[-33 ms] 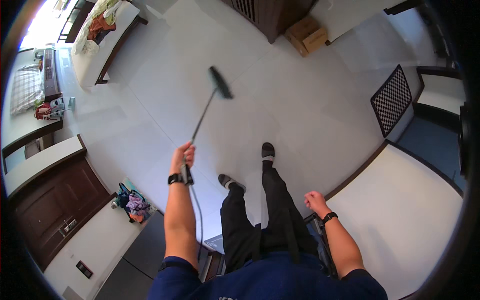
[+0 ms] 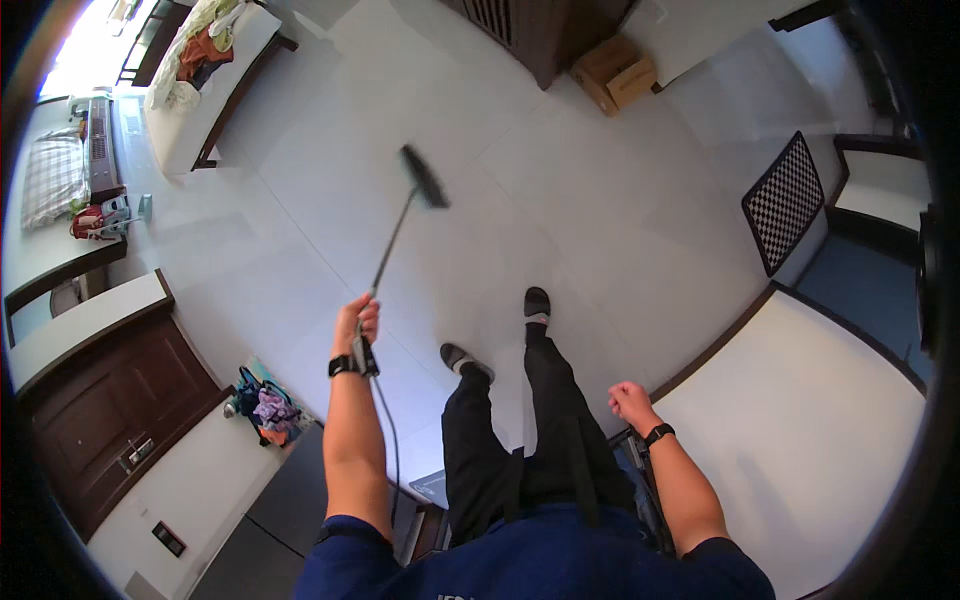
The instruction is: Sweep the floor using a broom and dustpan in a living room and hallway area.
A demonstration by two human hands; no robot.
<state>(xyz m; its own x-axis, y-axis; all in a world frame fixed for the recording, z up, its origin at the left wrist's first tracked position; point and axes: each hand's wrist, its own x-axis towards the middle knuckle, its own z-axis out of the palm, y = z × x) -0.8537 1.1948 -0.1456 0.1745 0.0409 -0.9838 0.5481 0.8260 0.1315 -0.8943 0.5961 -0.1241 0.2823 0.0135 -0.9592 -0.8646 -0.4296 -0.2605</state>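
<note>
My left hand [image 2: 357,320] is wrapped round the thin handle of a broom [image 2: 427,178], held out ahead of me. The broom's dark, slightly blurred head lies at a slant over the pale tiled floor [image 2: 560,200]. Behind the wrist, the grey end of the handle runs back along my forearm. On the right, my right hand [image 2: 630,402] is loosely closed in a fist near the wall edge, with nothing visible in it. Both wrists carry black bands. My feet, in dark slippers, stand apart on the floor.
An opened cardboard box [image 2: 613,75] sits beside a dark wooden cabinet [image 2: 520,40]. A checkered mat [image 2: 786,204] lies at the right. At the left are a brown door [image 2: 115,420] and a heap of bags and cloth [image 2: 265,405]. Clothes cover a bench [image 2: 190,130] at the far left.
The broom head has shifted a little to the left and nearer to me. My left hand has moved slightly left and back with the handle. My right hand stays put.
</note>
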